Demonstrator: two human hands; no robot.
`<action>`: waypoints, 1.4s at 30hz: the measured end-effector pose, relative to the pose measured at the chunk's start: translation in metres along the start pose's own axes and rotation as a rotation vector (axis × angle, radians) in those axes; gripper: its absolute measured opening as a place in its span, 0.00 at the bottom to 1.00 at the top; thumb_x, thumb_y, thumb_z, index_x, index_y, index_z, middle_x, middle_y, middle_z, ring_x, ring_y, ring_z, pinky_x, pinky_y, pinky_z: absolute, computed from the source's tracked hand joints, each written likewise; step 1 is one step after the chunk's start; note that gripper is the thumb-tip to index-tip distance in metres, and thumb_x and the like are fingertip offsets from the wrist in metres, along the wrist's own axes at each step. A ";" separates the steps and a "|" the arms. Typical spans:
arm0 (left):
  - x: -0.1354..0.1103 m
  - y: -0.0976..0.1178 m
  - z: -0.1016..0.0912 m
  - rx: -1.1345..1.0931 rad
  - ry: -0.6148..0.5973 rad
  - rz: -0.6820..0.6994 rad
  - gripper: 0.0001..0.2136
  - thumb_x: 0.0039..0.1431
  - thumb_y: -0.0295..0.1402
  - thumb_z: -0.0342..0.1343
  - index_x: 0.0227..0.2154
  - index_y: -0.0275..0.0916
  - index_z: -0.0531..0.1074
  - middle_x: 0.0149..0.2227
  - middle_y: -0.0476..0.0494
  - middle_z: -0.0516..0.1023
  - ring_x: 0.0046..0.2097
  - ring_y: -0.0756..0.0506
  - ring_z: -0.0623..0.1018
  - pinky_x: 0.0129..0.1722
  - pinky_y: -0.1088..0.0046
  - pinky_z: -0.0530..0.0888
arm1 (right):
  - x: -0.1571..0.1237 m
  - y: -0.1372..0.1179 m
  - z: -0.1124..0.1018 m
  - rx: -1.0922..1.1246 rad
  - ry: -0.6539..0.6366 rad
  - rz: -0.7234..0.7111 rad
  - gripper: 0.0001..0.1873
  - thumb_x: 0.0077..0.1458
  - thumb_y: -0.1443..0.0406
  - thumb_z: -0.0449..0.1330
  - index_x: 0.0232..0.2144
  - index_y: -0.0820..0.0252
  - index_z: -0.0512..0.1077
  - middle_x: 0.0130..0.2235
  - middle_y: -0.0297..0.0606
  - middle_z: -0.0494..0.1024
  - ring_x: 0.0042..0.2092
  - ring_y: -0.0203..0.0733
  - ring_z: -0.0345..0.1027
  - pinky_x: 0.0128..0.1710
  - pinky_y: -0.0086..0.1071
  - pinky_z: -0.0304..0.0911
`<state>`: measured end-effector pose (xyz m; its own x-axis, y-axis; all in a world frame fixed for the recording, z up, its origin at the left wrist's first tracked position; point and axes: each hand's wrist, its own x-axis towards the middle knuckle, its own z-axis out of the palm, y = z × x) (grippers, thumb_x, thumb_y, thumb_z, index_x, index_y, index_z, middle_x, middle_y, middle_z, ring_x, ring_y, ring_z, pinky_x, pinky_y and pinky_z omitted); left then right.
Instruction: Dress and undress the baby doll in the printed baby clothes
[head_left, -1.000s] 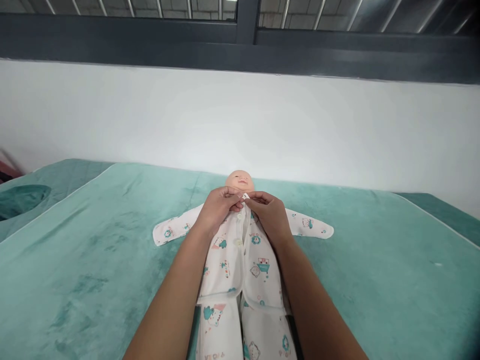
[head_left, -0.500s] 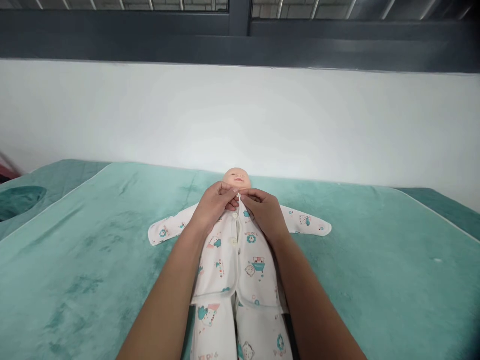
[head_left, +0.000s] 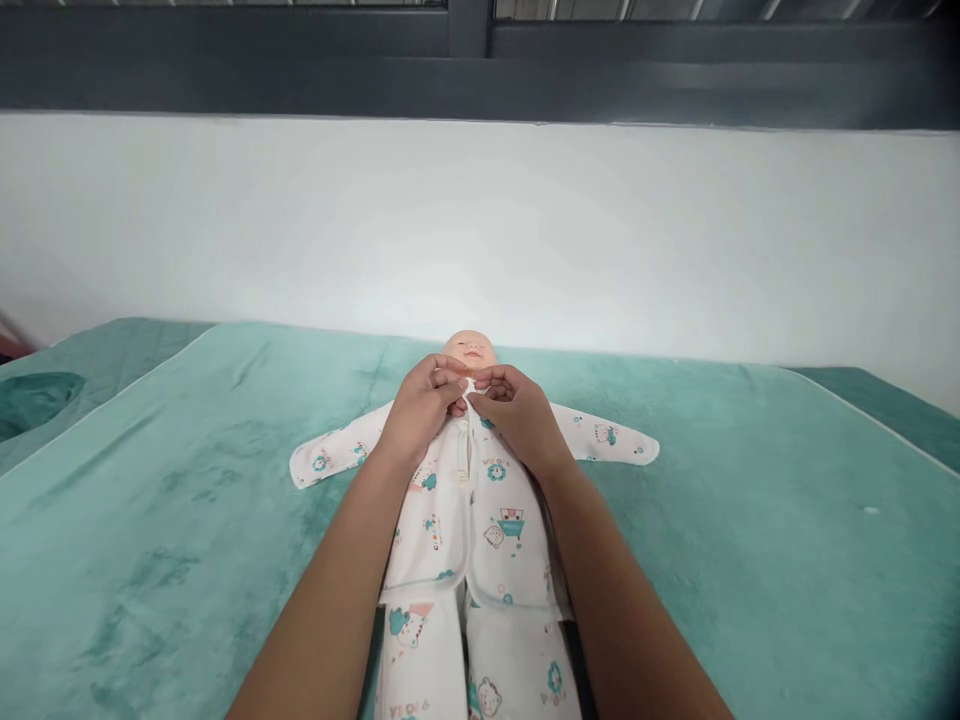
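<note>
A baby doll (head_left: 470,346) lies on its back, its head toward the wall, dressed in a white printed baby jacket (head_left: 504,545) with both sleeves spread out sideways. At the collar, my left hand (head_left: 426,405) pinches the jacket's left front edge. My right hand (head_left: 520,412) grips the opposite edge, fingertips close to the left ones. Buttons run down the front opening below my fingers, and the two front panels hang slightly apart lower down. Matching printed trousers (head_left: 420,660) show beneath the jacket's hem. Whatever is between my fingertips at the neck is mostly hidden.
A teal plush cover (head_left: 750,560) spreads under the doll. Behind it rises a white wall (head_left: 480,220) with a dark window frame (head_left: 300,65) above. A darker teal cloth (head_left: 45,400) lies at the left edge.
Both hands stay at the collar, and their fingers have shifted slightly, with the right fingers more curled. The whole view has moved a little.
</note>
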<state>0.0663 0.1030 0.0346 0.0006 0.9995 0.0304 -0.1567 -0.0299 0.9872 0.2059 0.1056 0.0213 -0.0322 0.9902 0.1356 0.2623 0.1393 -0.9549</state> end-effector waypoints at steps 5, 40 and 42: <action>0.002 -0.001 -0.002 -0.071 0.002 -0.010 0.12 0.45 0.24 0.58 0.35 0.38 0.69 0.23 0.54 0.70 0.24 0.54 0.69 0.26 0.77 0.65 | 0.002 0.002 -0.001 0.013 -0.014 0.009 0.15 0.46 0.62 0.62 0.39 0.58 0.74 0.37 0.34 0.75 0.36 0.35 0.66 0.38 0.32 0.62; 0.005 -0.009 -0.001 0.642 0.071 0.266 0.10 0.57 0.26 0.49 0.36 0.39 0.76 0.42 0.44 0.78 0.44 0.46 0.76 0.47 0.68 0.70 | 0.009 0.012 0.000 0.119 0.043 0.006 0.10 0.47 0.64 0.59 0.35 0.58 0.73 0.35 0.32 0.76 0.31 0.32 0.65 0.29 0.27 0.60; 0.005 -0.010 -0.002 0.655 0.075 0.272 0.11 0.58 0.25 0.47 0.33 0.39 0.75 0.43 0.44 0.78 0.44 0.46 0.76 0.48 0.68 0.70 | 0.009 0.012 0.000 0.121 0.038 0.012 0.11 0.47 0.63 0.60 0.36 0.58 0.73 0.35 0.32 0.75 0.30 0.32 0.64 0.28 0.27 0.59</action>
<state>0.0664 0.1085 0.0247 -0.0255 0.9532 0.3014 0.4842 -0.2520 0.8379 0.2091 0.1158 0.0112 0.0076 0.9912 0.1319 0.1445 0.1294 -0.9810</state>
